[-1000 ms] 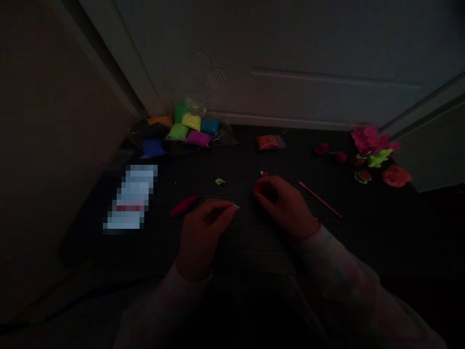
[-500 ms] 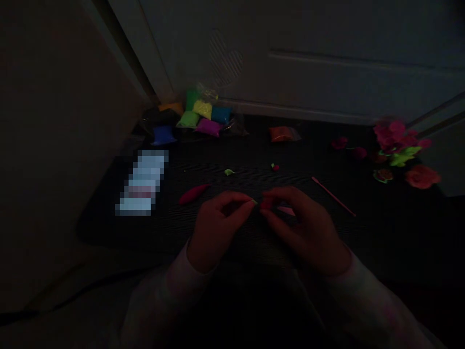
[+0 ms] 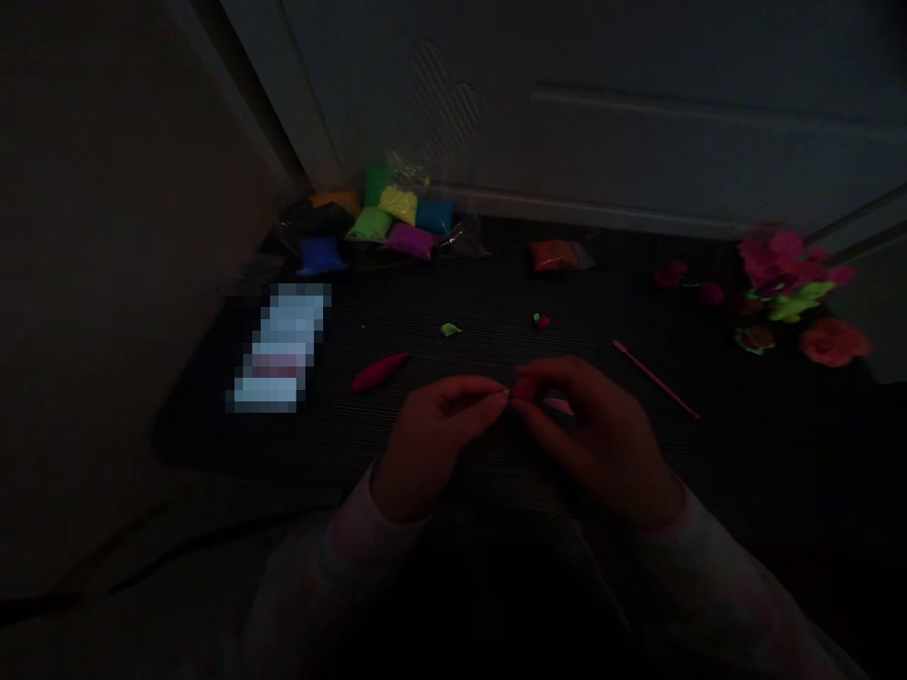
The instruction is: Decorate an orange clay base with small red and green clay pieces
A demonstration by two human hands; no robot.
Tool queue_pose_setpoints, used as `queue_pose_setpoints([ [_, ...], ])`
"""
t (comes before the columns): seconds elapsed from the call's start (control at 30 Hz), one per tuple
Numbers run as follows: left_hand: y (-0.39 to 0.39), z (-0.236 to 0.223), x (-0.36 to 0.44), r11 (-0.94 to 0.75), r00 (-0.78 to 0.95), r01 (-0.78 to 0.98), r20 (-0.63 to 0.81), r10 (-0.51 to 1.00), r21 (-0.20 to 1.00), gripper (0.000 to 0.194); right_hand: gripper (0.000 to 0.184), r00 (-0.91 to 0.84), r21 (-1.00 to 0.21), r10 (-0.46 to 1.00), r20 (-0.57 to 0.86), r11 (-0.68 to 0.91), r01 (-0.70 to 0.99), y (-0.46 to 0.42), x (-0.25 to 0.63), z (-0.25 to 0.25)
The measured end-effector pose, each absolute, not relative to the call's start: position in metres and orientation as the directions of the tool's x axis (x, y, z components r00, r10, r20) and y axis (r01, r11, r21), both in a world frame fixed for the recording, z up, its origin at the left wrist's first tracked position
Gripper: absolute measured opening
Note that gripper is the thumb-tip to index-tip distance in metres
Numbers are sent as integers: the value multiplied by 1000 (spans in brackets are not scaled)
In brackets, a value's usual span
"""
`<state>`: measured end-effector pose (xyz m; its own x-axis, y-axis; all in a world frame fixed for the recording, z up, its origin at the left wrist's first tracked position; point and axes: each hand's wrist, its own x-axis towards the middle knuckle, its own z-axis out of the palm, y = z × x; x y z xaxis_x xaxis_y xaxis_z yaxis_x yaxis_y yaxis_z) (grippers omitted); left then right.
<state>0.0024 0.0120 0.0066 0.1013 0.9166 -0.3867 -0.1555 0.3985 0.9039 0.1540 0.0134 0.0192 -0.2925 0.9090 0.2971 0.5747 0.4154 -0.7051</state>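
Dark-pink, clay-like lump [image 3: 523,389] is pinched by the right fingers [image 3: 556,369], a tiny pale-green scrap [image 3: 507,391] by the left fingers [image 3: 487,408]; gentle pressure is best applied here!

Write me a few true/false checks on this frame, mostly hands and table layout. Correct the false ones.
1. The right hand pinches a red piece. True.
2. The left hand lies flat on the table. False: it pinches a tiny pale bit, close to the red piece.
3. The pink stick lies on the table, touched by neither hand. True.
4. The flowers are at the table's left end. False: they are at the right end.
5. The pixelated screen is left of both hands. True.
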Motion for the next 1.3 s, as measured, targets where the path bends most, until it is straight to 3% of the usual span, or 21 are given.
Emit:
queue_pose_setpoints([
  [0.13, 11, 0, 3, 432, 134, -316, -411, 902, 845, 14, 25, -217, -806, 941, 260, 335, 488, 11, 152, 17],
  [0.3, 9, 2, 6, 420, 130, -335, -400, 907, 843, 12, 29, -139, -909, 966, 219, 254, 330, 8, 147, 15],
  [0.53, 6, 0, 10, 369, 118, -389, -352, 929, 844, 8, 29, -100, -950, 976, 196, 214, 227, 7, 143, 18],
  [0.8, 4, -2, 10, 309, 77, -371, -302, 950, 876, 7, 28, -92, -957, 982, 166, 183, 225, 3, 141, 21],
  [1.1, 3, -4, 17, 408, 108, -528, -418, 902, 744, 12, 36, -118, -954, 979, 166, 190, 232, 0, 141, 24],
  [1.3, 3, -5, 18, 399, 106, -549, -413, 905, 734, 13, 35, -105, -951, 981, 164, 185, 247, -1, 139, 24],
])
